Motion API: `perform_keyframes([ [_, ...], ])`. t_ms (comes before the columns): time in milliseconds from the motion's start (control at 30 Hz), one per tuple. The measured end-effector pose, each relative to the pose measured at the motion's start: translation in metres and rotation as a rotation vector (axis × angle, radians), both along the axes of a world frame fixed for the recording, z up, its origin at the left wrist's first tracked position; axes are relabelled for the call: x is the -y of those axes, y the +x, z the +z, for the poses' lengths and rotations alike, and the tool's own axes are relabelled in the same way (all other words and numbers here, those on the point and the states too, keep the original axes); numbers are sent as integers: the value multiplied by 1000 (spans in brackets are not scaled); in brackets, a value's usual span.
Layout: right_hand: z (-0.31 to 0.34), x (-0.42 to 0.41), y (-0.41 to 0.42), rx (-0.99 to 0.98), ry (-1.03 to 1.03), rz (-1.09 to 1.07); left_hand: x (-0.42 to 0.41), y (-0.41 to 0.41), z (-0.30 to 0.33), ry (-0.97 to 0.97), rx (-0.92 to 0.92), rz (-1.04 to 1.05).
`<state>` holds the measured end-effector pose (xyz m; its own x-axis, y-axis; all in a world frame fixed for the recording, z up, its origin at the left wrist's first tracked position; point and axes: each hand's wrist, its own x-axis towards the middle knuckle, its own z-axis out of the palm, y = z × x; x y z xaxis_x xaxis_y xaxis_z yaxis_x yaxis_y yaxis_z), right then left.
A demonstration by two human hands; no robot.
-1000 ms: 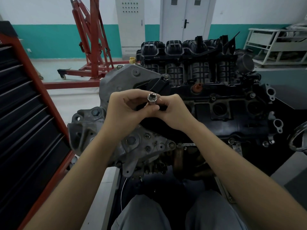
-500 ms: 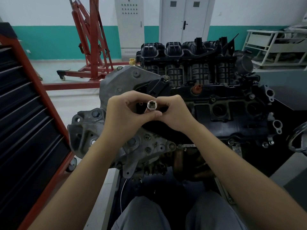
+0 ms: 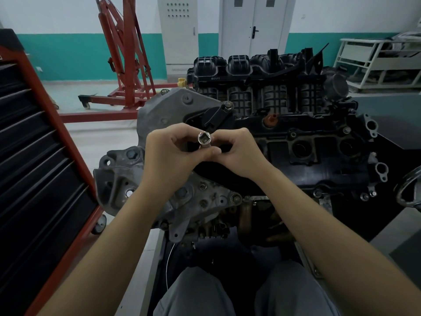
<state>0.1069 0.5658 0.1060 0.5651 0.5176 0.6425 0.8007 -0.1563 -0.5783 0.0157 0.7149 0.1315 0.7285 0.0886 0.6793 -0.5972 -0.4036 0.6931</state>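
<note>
We've got the socket [image 3: 204,139] pinched between left hand [image 3: 169,159] and right hand [image 3: 240,153], held clear above the engine [image 3: 296,142].

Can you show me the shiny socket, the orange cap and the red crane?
socket [image 3: 204,138]: head view, its square open end.
orange cap [image 3: 270,119]: head view, its top.
red crane [image 3: 128,65]: head view, its upright mast.
</note>
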Motion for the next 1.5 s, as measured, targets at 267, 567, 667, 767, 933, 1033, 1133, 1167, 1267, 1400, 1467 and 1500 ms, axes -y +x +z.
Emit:
perform_keyframes([
  [267,-1,1,1,-12,-11,-11,-1,2,-1,-26,-32,-249],
  [567,0,1,0,-31,-23,37,4,2,-4,-57,27,-127],
  [667,0,1,0,-61,10,6,2,0,-2,-114,-16,-244],
  [767,0,1,0,-59,12,-27,1,1,-1,5,19,-125],
  [933,0,1,-1,-40,-10,22,4,1,-3,-5,62,-38],
  [1033,0,0,-1,-59,-15,20,2,0,-3,-64,13,-194],
  [1133,1,0,-1,-62,8,-3,0,1,-2,-16,9,-146],
  [1167,1,0,-1,-60,12,-3,1,0,-2,6,31,-80],
  [1267,1,0,-2,-62,14,21,3,-1,-2,29,77,33],
  [1400,0,-1,-1,-57,-12,47,1,-1,-3,-21,28,-123],
  [1467,1,0,-1,-64,3,33,0,-2,-1,-39,6,-179],
  [1500,1,0,-1,-67,10,24,0,-2,0,-25,5,-157],
])
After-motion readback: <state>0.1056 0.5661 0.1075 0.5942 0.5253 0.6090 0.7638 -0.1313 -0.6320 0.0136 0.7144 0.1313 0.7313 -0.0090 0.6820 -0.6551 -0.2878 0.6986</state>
